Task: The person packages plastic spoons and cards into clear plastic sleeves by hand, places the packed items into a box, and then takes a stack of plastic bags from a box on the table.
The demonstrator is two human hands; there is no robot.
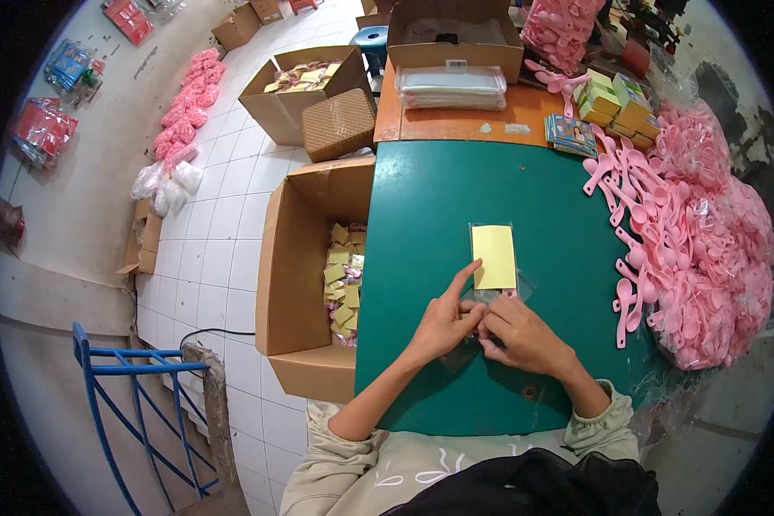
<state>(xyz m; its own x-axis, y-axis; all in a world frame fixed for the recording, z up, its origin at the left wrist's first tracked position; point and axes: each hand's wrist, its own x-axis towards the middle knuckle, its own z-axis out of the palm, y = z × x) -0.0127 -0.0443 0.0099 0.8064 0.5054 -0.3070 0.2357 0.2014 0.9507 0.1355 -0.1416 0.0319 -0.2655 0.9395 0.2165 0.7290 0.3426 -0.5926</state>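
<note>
A clear plastic bag [470, 258] with a yellow card [494, 256] inside lies flat on the green tabletop. A small bit of pink shows at the card's lower edge, close to my fingers; most of it is hidden. My left hand [445, 322] stretches its index finger onto the card's left side, while its thumb and other fingers pinch the bag's near end. Close beside it, my right hand [525, 334] is closed on the same end of the bag, its fingers curled. The plastic between the hands is partly covered.
Pink spoons [632, 215], loose and in bags, pile along the right side. Booklets [569, 135] and small boxes [631, 103] sit behind them. Clear plastic sleeves [451, 88] are stacked at the back. An open carton [305, 232] of packed yellow-card bags stands left of the table.
</note>
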